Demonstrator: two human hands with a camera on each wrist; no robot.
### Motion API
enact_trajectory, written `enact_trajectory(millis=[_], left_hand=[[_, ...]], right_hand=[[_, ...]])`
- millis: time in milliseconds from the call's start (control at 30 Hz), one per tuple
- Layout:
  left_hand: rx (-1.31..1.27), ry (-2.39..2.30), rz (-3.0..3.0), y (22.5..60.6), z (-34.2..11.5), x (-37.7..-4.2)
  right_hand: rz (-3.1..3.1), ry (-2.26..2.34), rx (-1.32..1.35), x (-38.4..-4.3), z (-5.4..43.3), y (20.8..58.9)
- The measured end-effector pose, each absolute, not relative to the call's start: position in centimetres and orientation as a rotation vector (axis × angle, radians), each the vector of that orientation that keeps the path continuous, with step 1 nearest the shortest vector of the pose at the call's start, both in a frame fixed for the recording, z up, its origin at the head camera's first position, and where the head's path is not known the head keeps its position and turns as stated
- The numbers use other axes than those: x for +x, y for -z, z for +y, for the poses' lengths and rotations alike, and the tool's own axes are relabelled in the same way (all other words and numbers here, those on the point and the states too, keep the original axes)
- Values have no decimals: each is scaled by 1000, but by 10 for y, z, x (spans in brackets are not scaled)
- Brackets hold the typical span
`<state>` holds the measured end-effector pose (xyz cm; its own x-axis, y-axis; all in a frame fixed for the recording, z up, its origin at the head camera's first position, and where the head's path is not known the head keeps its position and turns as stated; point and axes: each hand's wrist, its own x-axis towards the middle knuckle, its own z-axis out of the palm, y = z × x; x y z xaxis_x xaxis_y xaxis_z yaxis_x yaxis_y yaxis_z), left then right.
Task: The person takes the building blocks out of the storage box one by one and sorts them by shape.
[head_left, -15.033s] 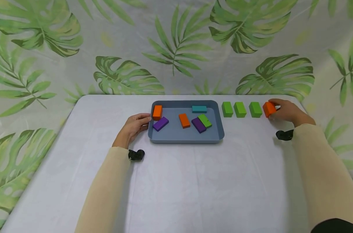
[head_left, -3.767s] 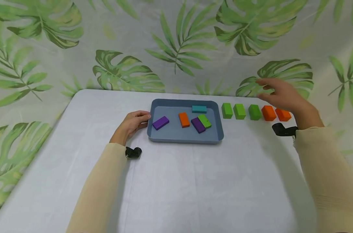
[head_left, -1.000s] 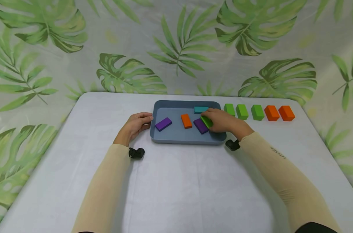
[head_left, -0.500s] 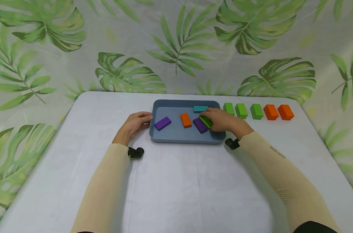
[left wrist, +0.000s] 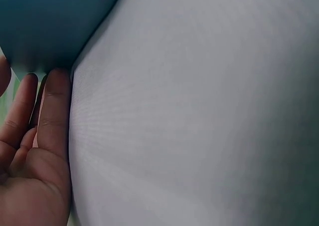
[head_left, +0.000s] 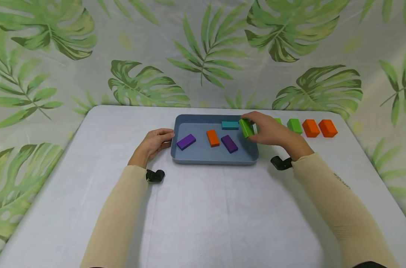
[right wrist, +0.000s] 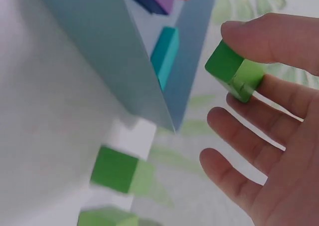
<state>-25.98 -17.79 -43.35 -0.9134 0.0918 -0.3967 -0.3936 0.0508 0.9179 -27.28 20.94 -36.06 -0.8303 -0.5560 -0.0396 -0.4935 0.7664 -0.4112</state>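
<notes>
My right hand [head_left: 268, 128] pinches a green block [head_left: 246, 128] between thumb and fingertips, above the right end of the grey-blue tray [head_left: 203, 160]. In the right wrist view the block is tilted and raised beside the tray, with the lower fingers spread free of it. My left hand [head_left: 154, 143] touches the tray's left end. Its fingers [left wrist: 54, 106] lie fairly straight, tips against the outer wall in the left wrist view. Inside the tray lie two purple blocks [head_left: 186, 142], an orange block [head_left: 213, 138] and a teal block [head_left: 230, 125].
Right of the tray, a row of blocks stands along the table's back edge: green blocks [head_left: 294, 125], partly hidden by my right hand, then two orange blocks [head_left: 311, 128]. A leaf-patterned cloth [head_left: 203, 74] hangs behind the white table [head_left: 203, 208].
My right hand has lifted the green block from beside the purple one, up and rightward. Earlier, an orange block left the tray's upper left and joined the row's right end. My left hand stays put.
</notes>
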Motion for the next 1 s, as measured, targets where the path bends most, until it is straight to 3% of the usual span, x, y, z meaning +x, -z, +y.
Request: enact_trajectory(millis=[1000], left_hand=[[-284, -1930, 1995, 434, -177, -259]], right_hand=[[2916, 637, -597, -240, 328, 355]])
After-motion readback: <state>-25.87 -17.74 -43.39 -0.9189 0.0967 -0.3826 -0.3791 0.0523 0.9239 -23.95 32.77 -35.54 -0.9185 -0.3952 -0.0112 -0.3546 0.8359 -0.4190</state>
